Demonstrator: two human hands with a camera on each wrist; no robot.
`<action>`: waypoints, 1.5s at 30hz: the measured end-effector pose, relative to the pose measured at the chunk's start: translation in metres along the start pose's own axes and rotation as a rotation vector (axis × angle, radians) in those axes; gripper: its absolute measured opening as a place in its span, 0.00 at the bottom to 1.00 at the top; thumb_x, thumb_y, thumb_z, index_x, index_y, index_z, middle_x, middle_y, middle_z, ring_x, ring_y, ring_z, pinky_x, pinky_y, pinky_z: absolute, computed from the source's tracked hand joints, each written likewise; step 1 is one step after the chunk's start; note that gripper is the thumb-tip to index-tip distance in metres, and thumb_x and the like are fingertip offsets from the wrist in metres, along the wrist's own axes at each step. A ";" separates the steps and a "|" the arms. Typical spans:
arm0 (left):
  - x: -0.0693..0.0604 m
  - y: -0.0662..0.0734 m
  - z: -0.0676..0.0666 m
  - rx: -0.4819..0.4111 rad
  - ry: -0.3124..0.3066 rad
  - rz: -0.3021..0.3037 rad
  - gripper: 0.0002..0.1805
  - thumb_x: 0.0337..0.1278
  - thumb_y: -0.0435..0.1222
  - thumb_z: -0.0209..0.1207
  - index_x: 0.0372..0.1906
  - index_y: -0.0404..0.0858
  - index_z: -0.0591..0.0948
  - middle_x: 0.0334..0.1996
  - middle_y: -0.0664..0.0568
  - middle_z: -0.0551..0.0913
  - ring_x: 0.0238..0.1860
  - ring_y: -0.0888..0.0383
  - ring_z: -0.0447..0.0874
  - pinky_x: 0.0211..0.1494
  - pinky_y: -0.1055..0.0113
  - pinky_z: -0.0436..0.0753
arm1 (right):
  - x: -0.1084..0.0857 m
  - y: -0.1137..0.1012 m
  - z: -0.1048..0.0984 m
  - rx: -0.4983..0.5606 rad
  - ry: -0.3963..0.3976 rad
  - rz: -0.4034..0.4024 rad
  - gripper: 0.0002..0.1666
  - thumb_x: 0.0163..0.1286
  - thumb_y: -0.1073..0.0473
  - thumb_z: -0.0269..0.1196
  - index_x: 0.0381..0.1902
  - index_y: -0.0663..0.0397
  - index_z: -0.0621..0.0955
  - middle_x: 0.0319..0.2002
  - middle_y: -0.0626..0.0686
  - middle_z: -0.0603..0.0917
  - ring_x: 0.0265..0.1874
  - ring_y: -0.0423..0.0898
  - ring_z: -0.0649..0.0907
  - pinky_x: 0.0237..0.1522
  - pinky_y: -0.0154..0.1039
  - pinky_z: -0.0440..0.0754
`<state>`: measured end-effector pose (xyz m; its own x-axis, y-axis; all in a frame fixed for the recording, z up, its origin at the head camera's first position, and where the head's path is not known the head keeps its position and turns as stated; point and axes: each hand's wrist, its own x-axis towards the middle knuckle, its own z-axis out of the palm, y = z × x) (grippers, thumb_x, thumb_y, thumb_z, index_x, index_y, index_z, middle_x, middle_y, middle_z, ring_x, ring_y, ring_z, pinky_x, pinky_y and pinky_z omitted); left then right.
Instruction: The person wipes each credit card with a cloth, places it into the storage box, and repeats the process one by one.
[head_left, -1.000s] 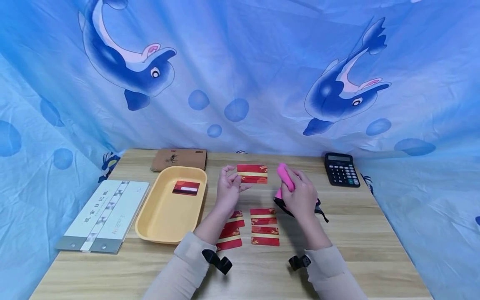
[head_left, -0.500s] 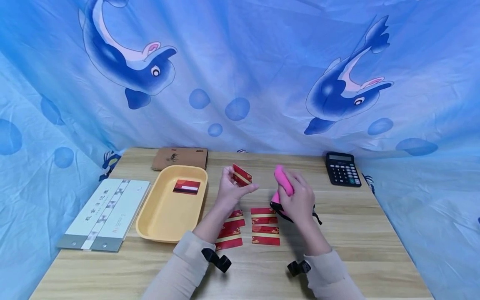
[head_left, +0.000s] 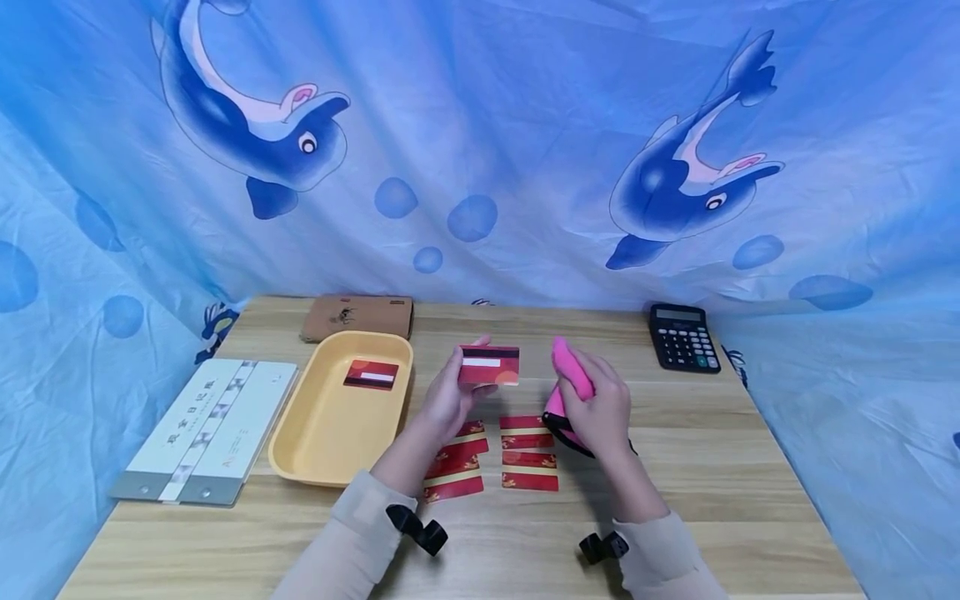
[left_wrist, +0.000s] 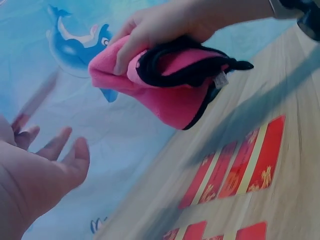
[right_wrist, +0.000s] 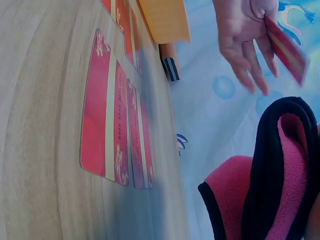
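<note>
My left hand (head_left: 447,402) pinches a red bank card (head_left: 507,365) at its left end, above the table. Its dark stripe and white strip face the head camera. Its other side, red with a gold band, shows in the right wrist view. Opposite, my right hand (head_left: 604,410) grips a folded pink cloth (head_left: 572,372) with black edging; the cloth and the held card are apart. Below them several red bank cards (head_left: 529,471) lie on the table in two groups, gold bands up. My left forearm partly hides the left group (head_left: 459,488).
A yellow tray (head_left: 315,454) to the left holds one red card (head_left: 371,374), stripe side up. Beside it lies a white account book (head_left: 213,425), and behind it a brown wallet (head_left: 358,317). A black calculator (head_left: 684,337) sits at the back right of the wooden table (head_left: 720,500).
The card in my left hand has been turned over, from its gold-banded side to its striped side. My right hand, still gripping the cloth, has shifted only slightly.
</note>
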<state>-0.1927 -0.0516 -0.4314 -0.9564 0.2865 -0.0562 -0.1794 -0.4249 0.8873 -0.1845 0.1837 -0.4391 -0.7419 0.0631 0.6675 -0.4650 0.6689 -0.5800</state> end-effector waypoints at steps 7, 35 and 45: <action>-0.001 -0.004 -0.003 0.065 0.074 -0.003 0.26 0.83 0.47 0.39 0.75 0.44 0.68 0.62 0.41 0.72 0.48 0.55 0.78 0.48 0.63 0.81 | -0.003 -0.002 0.000 0.027 -0.019 0.002 0.26 0.59 0.64 0.74 0.57 0.57 0.85 0.51 0.56 0.87 0.47 0.53 0.86 0.47 0.52 0.85; -0.001 0.000 -0.001 -0.012 0.293 0.000 0.22 0.78 0.38 0.52 0.67 0.30 0.75 0.61 0.33 0.77 0.46 0.52 0.89 0.57 0.56 0.84 | -0.001 -0.021 0.008 0.099 0.016 -0.106 0.23 0.56 0.66 0.72 0.53 0.59 0.87 0.48 0.57 0.88 0.41 0.53 0.87 0.33 0.45 0.88; 0.004 -0.003 0.018 -0.016 0.233 0.068 0.21 0.79 0.35 0.49 0.68 0.29 0.73 0.59 0.32 0.80 0.47 0.51 0.89 0.56 0.56 0.84 | 0.003 -0.044 0.018 -0.130 0.022 -0.226 0.25 0.56 0.62 0.70 0.55 0.55 0.87 0.49 0.57 0.87 0.42 0.56 0.87 0.31 0.53 0.88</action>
<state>-0.1915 -0.0339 -0.4260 -0.9935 0.0511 -0.1021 -0.1142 -0.4503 0.8856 -0.1749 0.1416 -0.4197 -0.6147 -0.0837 0.7843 -0.5509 0.7572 -0.3509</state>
